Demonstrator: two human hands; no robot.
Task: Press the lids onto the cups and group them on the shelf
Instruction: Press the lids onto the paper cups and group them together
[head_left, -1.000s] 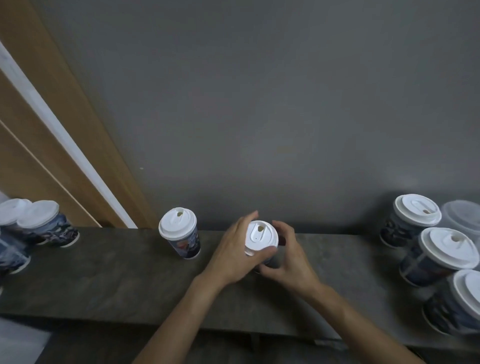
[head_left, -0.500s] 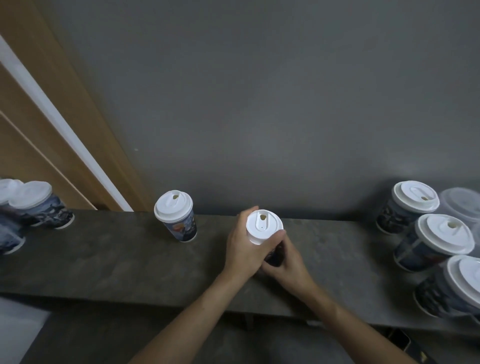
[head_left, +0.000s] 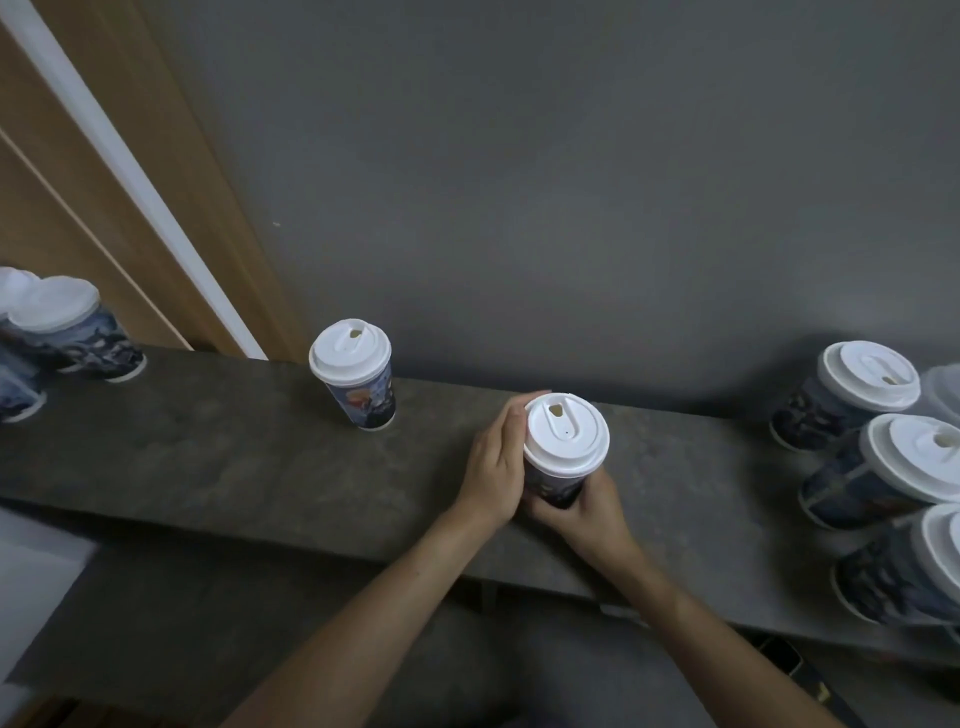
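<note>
A dark printed paper cup with a white lid (head_left: 565, 436) is held over the middle of the dark stone shelf (head_left: 234, 457). My left hand (head_left: 493, 467) lies against the cup's left side with its fingers wrapped round the back. Gripping the cup's lower part from below is my right hand (head_left: 587, 512). The lid sits level on the rim. Whether the cup's base touches the shelf is hidden by my hands.
One lidded cup (head_left: 356, 374) stands alone left of my hands. Three lidded cups (head_left: 852, 395) cluster at the right end, with a translucent lid (head_left: 943, 395) behind them. More lidded cups (head_left: 72, 332) stand at the far left. A grey wall backs the shelf.
The cup has risen towards the camera and shifted slightly right. My left thumb has come off the lid and my left hand now lies along the cup's side.
</note>
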